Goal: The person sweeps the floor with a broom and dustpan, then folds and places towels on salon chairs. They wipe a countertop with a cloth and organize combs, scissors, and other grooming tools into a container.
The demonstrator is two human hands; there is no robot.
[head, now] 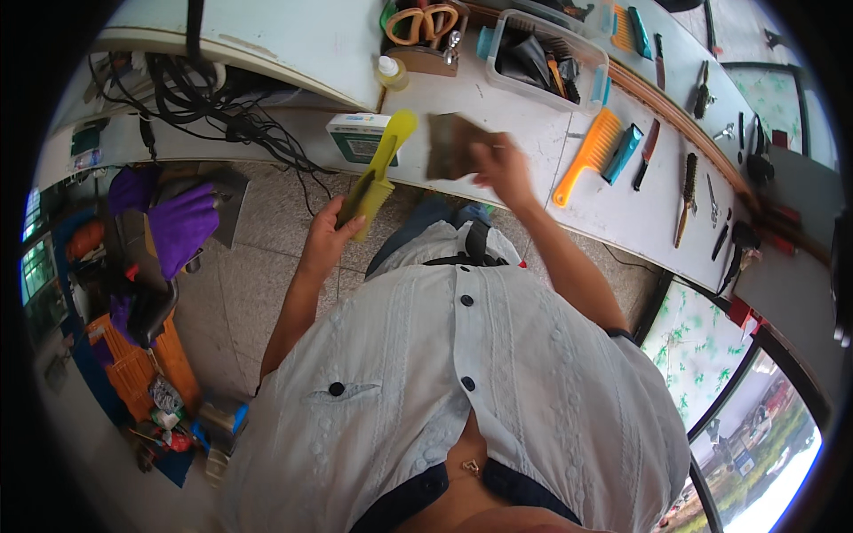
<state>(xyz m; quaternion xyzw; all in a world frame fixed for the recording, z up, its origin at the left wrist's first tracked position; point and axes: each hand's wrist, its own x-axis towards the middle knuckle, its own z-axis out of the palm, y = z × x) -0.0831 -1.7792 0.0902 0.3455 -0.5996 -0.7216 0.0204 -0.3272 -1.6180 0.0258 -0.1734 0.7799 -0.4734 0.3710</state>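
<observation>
My left hand (325, 240) grips the lower end of a yellow-green comb (381, 170). Teeth run along one edge of the comb, and its rounded end points up over the front of the white counter (526, 150). Between the thumb and fingers of my right hand (504, 172) is a flat brownish-grey piece (451, 148), perhaps a cloth; blur hides its exact kind. That piece is held over the counter, apart from the comb. Behind the comb stands a white and green carton (360, 141) bearing writing.
Toward the back are a pump bottle (392, 74), orange-handled scissors (405, 28) in a holder and a clear plastic tub (533, 93). Rightward lie an orange comb (586, 156), a teal tube (623, 156) and a round brush (686, 193) before a mirror. Black cables (233, 123) hang left.
</observation>
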